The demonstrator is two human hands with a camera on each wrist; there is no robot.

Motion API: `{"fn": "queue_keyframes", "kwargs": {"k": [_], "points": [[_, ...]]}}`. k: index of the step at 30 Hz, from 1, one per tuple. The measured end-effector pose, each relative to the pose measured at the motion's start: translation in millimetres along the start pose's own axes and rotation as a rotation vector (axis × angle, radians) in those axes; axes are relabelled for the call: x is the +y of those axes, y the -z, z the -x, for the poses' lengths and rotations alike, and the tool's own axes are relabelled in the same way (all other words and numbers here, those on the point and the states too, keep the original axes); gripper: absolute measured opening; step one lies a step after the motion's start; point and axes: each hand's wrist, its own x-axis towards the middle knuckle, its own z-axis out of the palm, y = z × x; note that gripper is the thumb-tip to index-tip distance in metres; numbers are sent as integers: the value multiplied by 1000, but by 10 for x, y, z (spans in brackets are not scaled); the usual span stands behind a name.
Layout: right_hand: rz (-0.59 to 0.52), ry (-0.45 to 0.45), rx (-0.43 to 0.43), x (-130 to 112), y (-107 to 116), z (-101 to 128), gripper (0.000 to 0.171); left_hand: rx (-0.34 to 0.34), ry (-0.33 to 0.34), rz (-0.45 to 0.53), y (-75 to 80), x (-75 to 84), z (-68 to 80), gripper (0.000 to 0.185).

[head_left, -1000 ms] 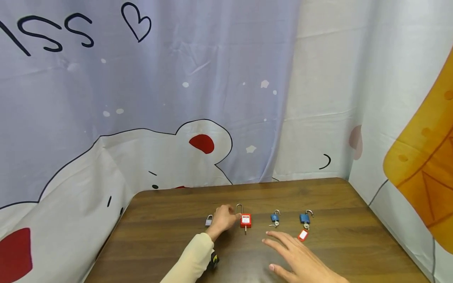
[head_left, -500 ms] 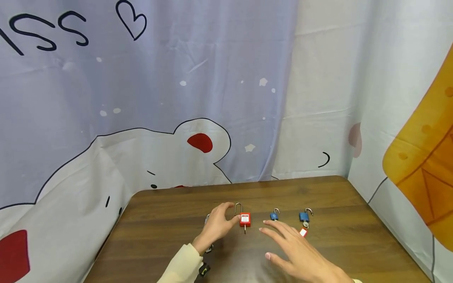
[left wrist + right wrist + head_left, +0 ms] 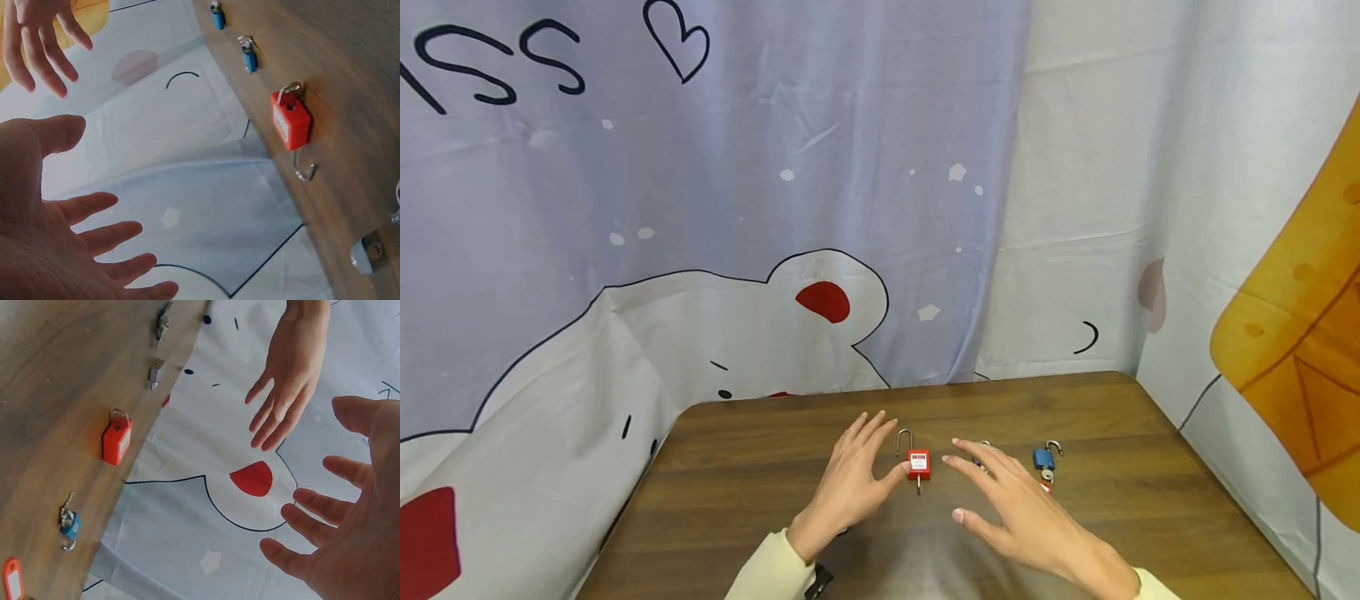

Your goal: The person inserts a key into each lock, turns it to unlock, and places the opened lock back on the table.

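Note:
Both hands hover above the table, fingers spread and holding nothing. My left hand (image 3: 848, 483) is just left of a red padlock (image 3: 919, 465), whose shackle is open and whose key sticks out at the bottom. The right hand (image 3: 1018, 517) hangs to the right of that padlock and covers most of a small blue padlock (image 3: 70, 525), which shows better in the right wrist view. Farther right lies another blue padlock (image 3: 1043, 459) with its shackle open and a key ring attached. A small silver padlock (image 3: 369, 253), hidden behind the left hand in the head view, appears in the left wrist view.
A wooden table (image 3: 760, 450) carries the padlocks in a rough row. A red-rimmed key tag (image 3: 12, 581) lies near the blue padlocks. Past the silver padlock is a bunch of metal keys (image 3: 164, 324). A printed curtain (image 3: 880, 167) hangs behind the table.
The left hand has drawn back from beside the red padlock, lifted, and spread its fingers. The right hand has shifted slightly left and up, now covering most of the small blue padlock.

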Motion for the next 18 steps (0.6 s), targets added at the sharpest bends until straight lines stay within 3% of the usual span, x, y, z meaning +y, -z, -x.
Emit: {"fn": "queue_keyframes", "kwargs": {"k": [6,18], "points": [[-8,-18,-13,23,19,-114,64,-6,-33,-60,112,6,107,65],[-54,-23,-46,28,-107,-371,64,23,20,-69,295,-153,270,69]]}}
